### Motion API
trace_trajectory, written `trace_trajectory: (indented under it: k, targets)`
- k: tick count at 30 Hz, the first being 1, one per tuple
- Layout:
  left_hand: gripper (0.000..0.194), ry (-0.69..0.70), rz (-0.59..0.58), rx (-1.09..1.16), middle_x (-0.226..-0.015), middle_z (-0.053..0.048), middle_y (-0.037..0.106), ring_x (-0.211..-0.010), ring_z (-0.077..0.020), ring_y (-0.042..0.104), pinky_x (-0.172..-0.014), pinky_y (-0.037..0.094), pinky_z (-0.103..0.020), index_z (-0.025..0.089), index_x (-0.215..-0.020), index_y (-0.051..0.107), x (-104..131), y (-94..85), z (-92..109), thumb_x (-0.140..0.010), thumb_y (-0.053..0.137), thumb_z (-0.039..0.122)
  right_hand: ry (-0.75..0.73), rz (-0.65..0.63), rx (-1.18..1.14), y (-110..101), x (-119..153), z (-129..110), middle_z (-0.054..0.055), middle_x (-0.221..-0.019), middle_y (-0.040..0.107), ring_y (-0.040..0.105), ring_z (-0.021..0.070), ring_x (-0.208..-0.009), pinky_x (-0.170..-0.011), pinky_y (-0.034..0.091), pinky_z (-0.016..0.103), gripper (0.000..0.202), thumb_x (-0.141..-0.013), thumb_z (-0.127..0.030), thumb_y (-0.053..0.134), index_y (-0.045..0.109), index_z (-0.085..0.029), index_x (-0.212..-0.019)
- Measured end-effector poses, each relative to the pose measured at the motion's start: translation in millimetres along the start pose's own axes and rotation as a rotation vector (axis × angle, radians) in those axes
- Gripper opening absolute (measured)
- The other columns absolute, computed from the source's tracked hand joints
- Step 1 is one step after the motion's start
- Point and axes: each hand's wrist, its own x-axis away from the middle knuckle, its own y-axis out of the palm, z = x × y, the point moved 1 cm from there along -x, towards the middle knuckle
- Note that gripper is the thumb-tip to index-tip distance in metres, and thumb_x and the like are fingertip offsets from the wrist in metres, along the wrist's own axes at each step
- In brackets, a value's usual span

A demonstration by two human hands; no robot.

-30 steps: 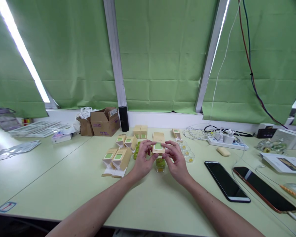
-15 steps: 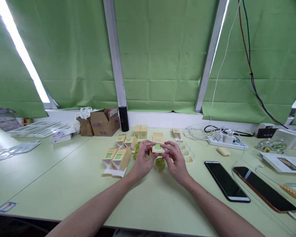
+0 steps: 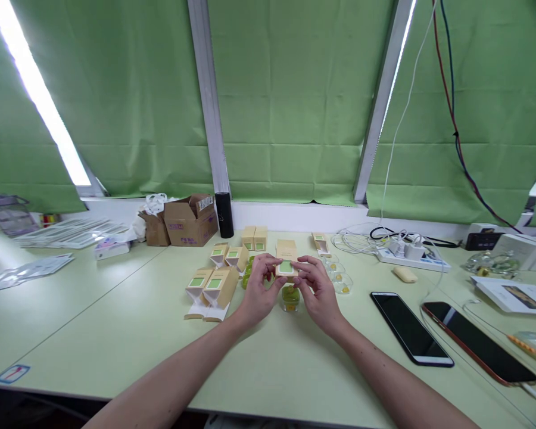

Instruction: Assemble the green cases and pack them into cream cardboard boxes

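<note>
A small tan carton with a green square on its face [image 3: 286, 267] is pinched from both sides by my left hand [image 3: 262, 289] and my right hand [image 3: 317, 292]. Just below the carton, a small clear jar with green contents [image 3: 290, 298] stands on the table between my hands. Behind the held carton another tan carton [image 3: 286, 247] is partly covered. Green jars [image 3: 246, 277] show beside my left fingers, mostly hidden by that hand. Clear rounded lids or cups with yellow spots [image 3: 340, 279] lie to the right of my right hand.
Open tan cartons [image 3: 221, 286] stand left of my hands, with closed cartons [image 3: 254, 238] behind. A cardboard box [image 3: 190, 220] and black cylinder [image 3: 224, 215] line the back. Two phones [image 3: 411, 328], a power strip [image 3: 413, 257] and cables lie on the right.
</note>
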Motion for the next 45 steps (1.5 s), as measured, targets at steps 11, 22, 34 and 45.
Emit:
trace_trajectory:
  k: [11, 22, 34, 45]
  targets:
    - [0.035, 0.004, -0.02, -0.045, -0.135, -0.011, 0.053, -0.109, -0.0219, 0.059, -0.092, 0.052, -0.036, 0.028, -0.133, 0.062, 0, -1.7, 9, -0.101, 0.07, 0.041, 0.018, -0.025, 0.006, -2, -1, -2, 0.01, -0.144, 0.049, 0.071, 0.0174, -0.1, -0.099, 0.064, 0.042, 0.033, -0.105, -0.045, 0.063, 0.071, -0.034, -0.135]
    - [0.048, 0.057, -0.051, -0.21, -0.151, -0.013, 0.05, -0.149, -0.0312, 0.046, -0.12, 0.045, -0.05, 0.032, -0.151, 0.055, 1, -2.6, 17, -0.104, 0.063, 0.041, 0.026, -0.075, 0.111, -2, 1, 0, 0.011, -0.16, 0.054, 0.029, 0.0327, -0.164, -0.125, 0.042, 0.058, 0.042, -0.105, -0.045, 0.062, 0.066, -0.036, -0.145]
    - [0.056, 0.023, 0.006, -0.217, -0.159, -0.015, 0.048, -0.153, -0.0333, 0.043, -0.125, 0.041, -0.055, 0.03, -0.158, 0.05, 3, -4.2, 7, -0.105, 0.062, 0.043, -0.158, -0.13, 0.238, -1, 6, -13, 0.005, -0.175, 0.036, 0.034, 0.0321, -0.162, -0.128, 0.037, 0.061, 0.06, -0.106, -0.036, 0.059, 0.042, -0.041, -0.163]
    - [0.068, -0.153, 0.111, -0.066, -0.147, -0.015, 0.06, -0.123, -0.0276, 0.063, -0.102, 0.055, -0.044, 0.025, -0.154, 0.045, 1, -6.6, 1, -0.098, 0.071, 0.053, -0.253, -0.249, 0.273, 1, 7, -22, 0.004, -0.172, 0.043, 0.028, 0.0302, -0.165, -0.13, 0.035, 0.064, 0.068, -0.104, -0.022, 0.055, 0.035, -0.037, -0.166]
